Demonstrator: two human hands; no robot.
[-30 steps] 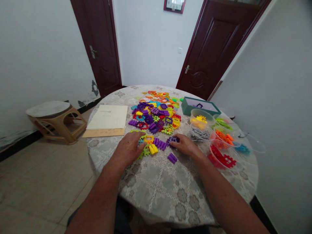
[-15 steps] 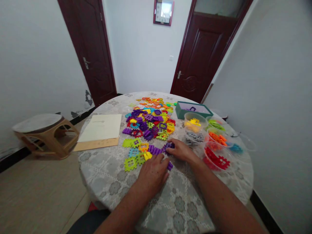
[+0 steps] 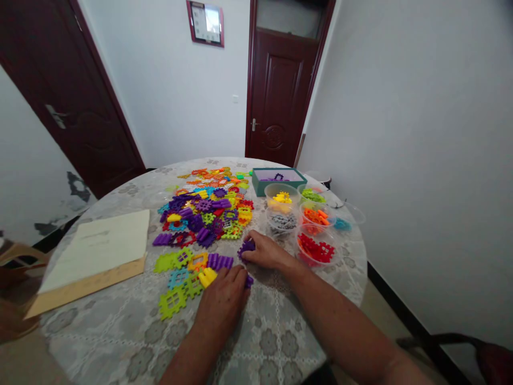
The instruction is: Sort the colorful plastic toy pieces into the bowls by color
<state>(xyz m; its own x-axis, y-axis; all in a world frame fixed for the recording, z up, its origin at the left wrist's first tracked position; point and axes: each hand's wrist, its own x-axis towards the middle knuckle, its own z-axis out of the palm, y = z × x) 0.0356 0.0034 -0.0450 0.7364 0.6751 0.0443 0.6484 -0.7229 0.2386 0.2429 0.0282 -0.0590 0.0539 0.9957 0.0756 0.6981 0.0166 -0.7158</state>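
My right hand pinches a purple lattice piece at its fingertips, near the front of the round table. My left hand curls over a purple ribbed piece, which shows just past its fingers. A yellow ribbed piece lies against that hand's knuckles. To its left are green, blue and orange lattice squares, with a purple ribbed piece above. A large heap of mixed plastic pieces spreads behind both hands.
Clear plastic bowls of sorted yellow, grey, orange, green and red pieces stand right of my hands, with a teal box behind them. A paper sheet on a tan folder lies at left on the patterned tablecloth. A wall stands close at right.
The view has swung left, shifting the table leftward in the frame. My left hand has moved right and a little up, with the purple piece at its fingers. My right hand stays on its purple piece.
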